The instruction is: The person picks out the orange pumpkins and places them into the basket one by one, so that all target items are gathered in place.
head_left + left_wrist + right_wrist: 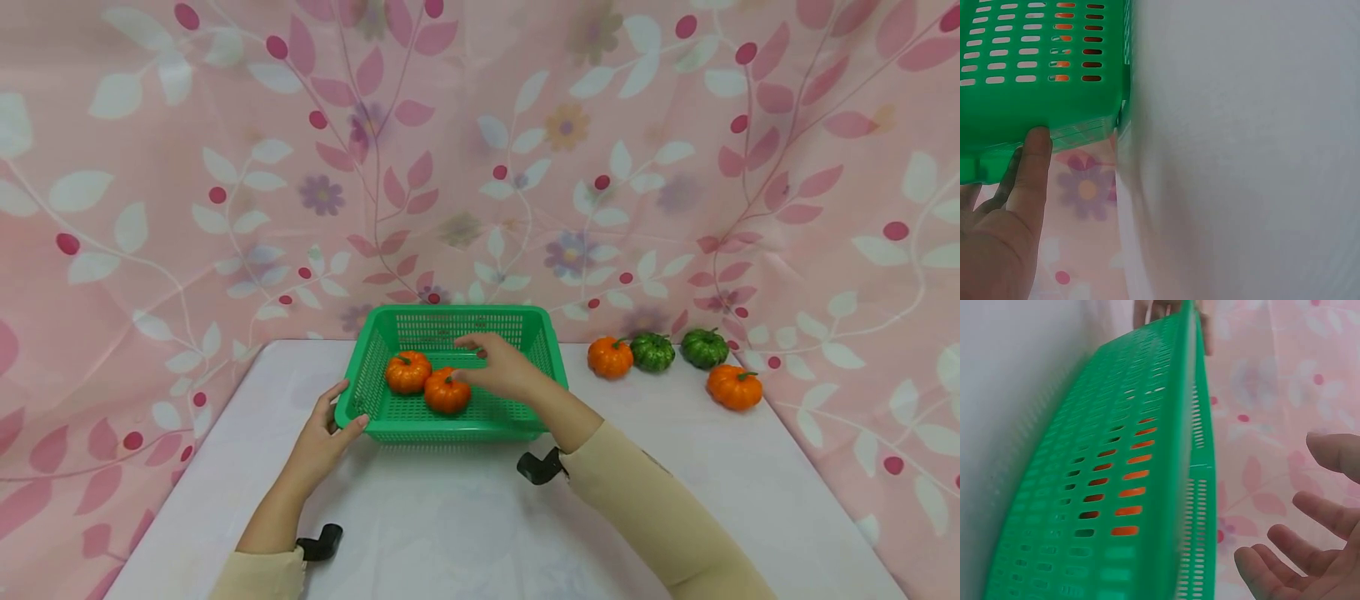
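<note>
A green plastic basket (pixel 465 427) with slotted walls stands on the table. Two small orange pumpkins, one on the left (pixel 408 372) and one nearer the middle (pixel 447 392), lie inside it. My left hand (pixel 321 442) grips the basket's near left corner, thumb at the near rim and fingers along the left side; the left wrist view shows a finger (pixel 1036 147) against the green plastic. Above the basket hovers my right hand (pixel 501 367), its fingers spread and loosely bent with nothing held, close to the middle pumpkin. In the right wrist view, the fingers (pixel 1304 550) are apart beyond the rim.
Right of the basket, on the white-covered table (pixel 450 525), lie an orange pumpkin (pixel 610 358), two green pumpkins (pixel 653 353) (pixel 704 348) and another orange pumpkin (pixel 735 388). A pink floral curtain (pixel 480 167) hangs behind the table.
</note>
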### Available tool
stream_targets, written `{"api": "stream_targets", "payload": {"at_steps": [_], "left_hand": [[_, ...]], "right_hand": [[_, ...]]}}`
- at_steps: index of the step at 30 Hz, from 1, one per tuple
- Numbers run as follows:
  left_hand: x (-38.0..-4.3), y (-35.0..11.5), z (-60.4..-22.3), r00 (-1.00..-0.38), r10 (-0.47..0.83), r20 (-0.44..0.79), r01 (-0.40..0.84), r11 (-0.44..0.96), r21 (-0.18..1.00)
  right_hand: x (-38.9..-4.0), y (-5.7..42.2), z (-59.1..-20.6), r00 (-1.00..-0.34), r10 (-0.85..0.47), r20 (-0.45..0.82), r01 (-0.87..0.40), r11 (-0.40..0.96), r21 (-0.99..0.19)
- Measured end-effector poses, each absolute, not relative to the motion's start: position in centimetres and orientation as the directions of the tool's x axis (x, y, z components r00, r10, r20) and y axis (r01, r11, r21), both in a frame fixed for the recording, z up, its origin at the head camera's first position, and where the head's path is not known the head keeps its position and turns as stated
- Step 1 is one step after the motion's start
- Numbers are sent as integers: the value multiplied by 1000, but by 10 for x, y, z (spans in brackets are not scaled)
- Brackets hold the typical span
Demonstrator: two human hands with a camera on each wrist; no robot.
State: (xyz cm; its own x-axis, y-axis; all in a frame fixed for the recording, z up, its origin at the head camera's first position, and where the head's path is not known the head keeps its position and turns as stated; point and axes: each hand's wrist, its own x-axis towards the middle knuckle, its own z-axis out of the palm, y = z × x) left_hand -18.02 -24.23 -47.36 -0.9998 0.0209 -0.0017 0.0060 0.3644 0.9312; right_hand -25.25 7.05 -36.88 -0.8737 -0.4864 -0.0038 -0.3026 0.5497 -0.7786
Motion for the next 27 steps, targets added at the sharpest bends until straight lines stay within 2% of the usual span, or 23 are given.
{"api": "stream_targets", "payload": {"at_steps": [14,27], "left_hand": [[-180,-240,-472,-1000,12,2,6,359,933],[-179,-240,-471,-1000,13,-1,4,362,932]], "right_hand": [[-232,95,-362,-897,-442,17,-285,547,-787],[-218,124,-362,-904,-423,59,-280,482,-831]]}}
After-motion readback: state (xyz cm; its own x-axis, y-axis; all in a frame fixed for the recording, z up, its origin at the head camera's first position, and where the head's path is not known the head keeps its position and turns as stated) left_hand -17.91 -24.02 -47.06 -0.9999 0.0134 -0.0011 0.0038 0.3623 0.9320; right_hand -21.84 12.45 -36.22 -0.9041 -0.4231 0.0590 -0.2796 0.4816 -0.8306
